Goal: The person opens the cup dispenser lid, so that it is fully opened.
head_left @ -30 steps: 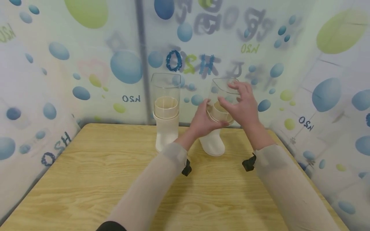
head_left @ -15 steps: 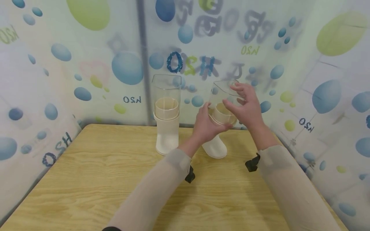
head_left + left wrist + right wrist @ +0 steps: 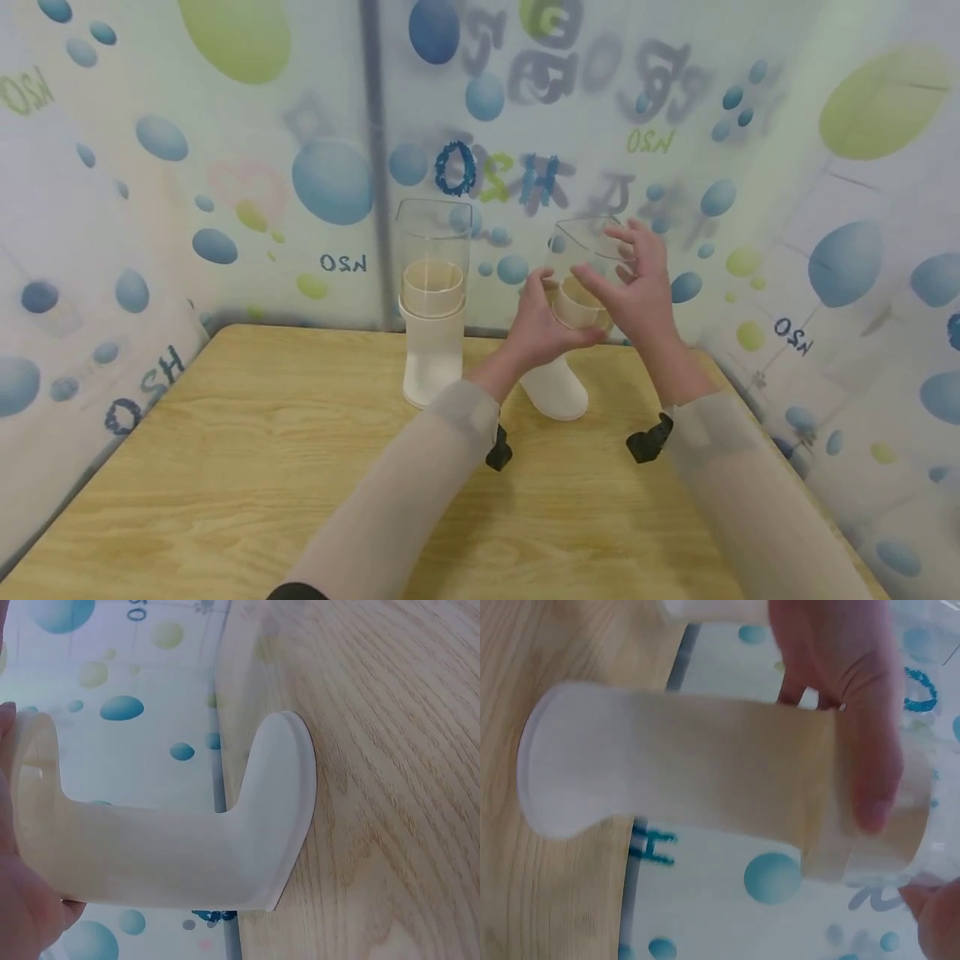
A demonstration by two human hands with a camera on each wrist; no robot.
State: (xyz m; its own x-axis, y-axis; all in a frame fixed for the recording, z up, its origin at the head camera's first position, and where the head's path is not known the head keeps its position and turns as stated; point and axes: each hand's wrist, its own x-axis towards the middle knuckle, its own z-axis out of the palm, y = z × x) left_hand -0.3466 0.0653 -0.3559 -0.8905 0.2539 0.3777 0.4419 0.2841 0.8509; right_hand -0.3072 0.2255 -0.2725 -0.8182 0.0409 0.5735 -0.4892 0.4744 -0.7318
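Observation:
A white boot-shaped stand is on the table in the head view, its sole on the wood and its toe towards me. From its wide collar rises a clear plastic sleeve with a slanted top edge. My left hand grips the collar, thumb across the front and fingers round the far side. Higher up, my right hand holds the clear sleeve from the right with bent fingers and thumb. In the right wrist view, the left thumb lies across the collar.
A second boot-shaped stand stands upright to the left, with its own clear sleeve. The wooden table reaches back to a patterned curtain wall, which also closes in both sides.
Both hands keep their hold on the right-hand stand and its sleeve. The view shifts slightly; the right hand's fingers move only a little.

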